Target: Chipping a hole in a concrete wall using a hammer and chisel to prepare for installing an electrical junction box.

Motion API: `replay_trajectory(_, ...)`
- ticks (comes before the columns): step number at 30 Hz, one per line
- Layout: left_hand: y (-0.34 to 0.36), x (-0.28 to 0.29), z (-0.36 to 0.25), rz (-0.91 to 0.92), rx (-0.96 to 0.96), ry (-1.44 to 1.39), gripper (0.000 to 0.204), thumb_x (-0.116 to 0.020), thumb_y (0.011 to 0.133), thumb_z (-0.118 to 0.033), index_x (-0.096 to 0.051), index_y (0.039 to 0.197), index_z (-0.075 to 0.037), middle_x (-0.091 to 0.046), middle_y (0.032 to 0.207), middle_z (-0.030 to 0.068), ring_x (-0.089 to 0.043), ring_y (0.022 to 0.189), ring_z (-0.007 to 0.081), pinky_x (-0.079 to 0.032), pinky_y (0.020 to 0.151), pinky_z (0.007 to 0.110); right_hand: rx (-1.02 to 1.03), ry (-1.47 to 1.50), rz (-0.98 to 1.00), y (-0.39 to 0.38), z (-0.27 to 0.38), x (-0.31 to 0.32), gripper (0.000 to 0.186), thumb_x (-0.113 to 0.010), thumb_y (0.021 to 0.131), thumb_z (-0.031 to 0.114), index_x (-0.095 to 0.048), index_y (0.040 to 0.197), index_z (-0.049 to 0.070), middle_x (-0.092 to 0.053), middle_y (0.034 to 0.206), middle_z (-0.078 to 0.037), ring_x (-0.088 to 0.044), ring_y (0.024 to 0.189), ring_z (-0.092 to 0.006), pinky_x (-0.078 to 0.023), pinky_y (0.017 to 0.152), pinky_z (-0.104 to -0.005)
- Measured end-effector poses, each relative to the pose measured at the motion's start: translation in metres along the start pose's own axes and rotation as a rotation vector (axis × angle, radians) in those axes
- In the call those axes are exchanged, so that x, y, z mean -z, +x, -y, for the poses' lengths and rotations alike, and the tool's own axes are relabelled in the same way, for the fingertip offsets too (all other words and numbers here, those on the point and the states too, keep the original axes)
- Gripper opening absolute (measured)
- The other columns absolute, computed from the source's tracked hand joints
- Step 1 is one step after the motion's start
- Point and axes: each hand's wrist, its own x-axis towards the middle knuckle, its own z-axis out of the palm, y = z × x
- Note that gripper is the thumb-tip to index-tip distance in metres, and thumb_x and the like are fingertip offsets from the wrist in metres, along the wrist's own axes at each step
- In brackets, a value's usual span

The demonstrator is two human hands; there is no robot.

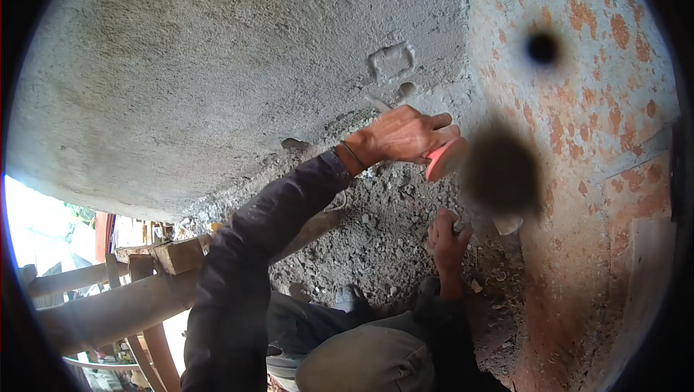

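Observation:
My left hand (pixel 406 135) reaches across to the wall's lower corner, its fingers closed on a red, round-edged flat object (pixel 442 158) whose kind I cannot make out. A pale stick-like piece (pixel 378 103) shows just behind that hand, against the grey plastered wall (pixel 217 74). Lower down, my right hand (pixel 448 239) is over the rubble, its fingers curled round something small and greyish that is mostly hidden. Above my left hand, the plaster has a rectangular recess (pixel 391 62) and a small round hole (pixel 406 89).
Loose rubble (pixel 369 240) lies along the wall's foot, around my shoes (pixel 352 298). To the right rises a wall with flaked reddish patches (pixel 578 125). Wooden beams (pixel 123 312) stand at the lower left. Dark blurred spots cover parts of the view.

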Motion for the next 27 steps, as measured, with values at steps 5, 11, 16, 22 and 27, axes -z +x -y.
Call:
replay_trajectory(5, 0.004, 0.006, 0.013, 0.028, -0.11, 0.036, 0.021, -0.068, 0.077, -0.022, -0.062, 0.094, -0.012, -0.054, 0.085, 0.001, -0.062, 0.086, 0.0193, -0.054, 0.075, 0.033, 0.034, -0.084, 0.018, 0.001, 0.006, 0.0, 0.038, -0.056, 0.096, 0.019, -0.039, 0.062, 0.012, -0.033, 0.052, 0.006, -0.03, 0.04, -0.0036, -0.022, 0.036, -0.0269)
replay_trajectory(11, 0.004, 0.006, 0.011, 0.132, -0.037, 0.004, 0.019, -0.07, 0.072, -0.025, -0.06, 0.08, -0.012, -0.054, 0.074, 0.0012, -0.062, 0.07, 0.0212, -0.052, 0.062, 0.035, 0.007, -0.039, -0.029, -0.004, 0.009, -0.005, 0.037, -0.061, 0.095, 0.024, -0.047, 0.064, 0.01, -0.043, 0.059, 0.009, -0.036, 0.052, -0.001, -0.028, 0.045, -0.0258)
replay_trajectory(16, -0.002, 0.006, 0.033, 0.0, -0.052, 0.087, 0.018, -0.07, 0.069, -0.023, -0.057, 0.074, -0.012, -0.056, 0.068, 0.0021, -0.062, 0.065, 0.0243, -0.051, 0.058, 0.037, 0.021, -0.035, -0.097, -0.003, 0.007, -0.002, 0.034, -0.061, 0.096, 0.023, -0.05, 0.066, 0.009, -0.042, 0.059, 0.009, -0.035, 0.051, -0.0008, -0.029, 0.045, -0.0265)
replay_trajectory(22, 0.0, 0.01, 0.039, -0.004, -0.078, 0.076, 0.019, -0.072, 0.068, -0.022, -0.061, 0.078, -0.011, -0.059, 0.069, 0.0032, -0.063, 0.067, 0.0253, -0.051, 0.059, 0.037, 0.277, -0.066, -0.027, -0.013, 0.019, 0.007, 0.035, -0.054, 0.096, 0.015, -0.042, 0.063, 0.013, -0.042, 0.054, 0.004, -0.038, 0.045, -0.0063, -0.032, 0.042, -0.0284)
replay_trajectory(27, -0.004, 0.017, 0.041, -0.043, -0.019, 0.03, 0.019, -0.072, 0.067, -0.022, -0.063, 0.08, -0.01, -0.062, 0.072, 0.0043, -0.064, 0.068, 0.0262, -0.051, 0.06, 0.037, 1.215, 0.559, 0.237, -0.014, 0.048, -0.039, 0.03, -0.037, 0.1, 0.019, -0.05, 0.075, 0.011, -0.047, 0.061, 0.0, -0.045, 0.053, -0.0142, -0.039, 0.049, -0.0352)
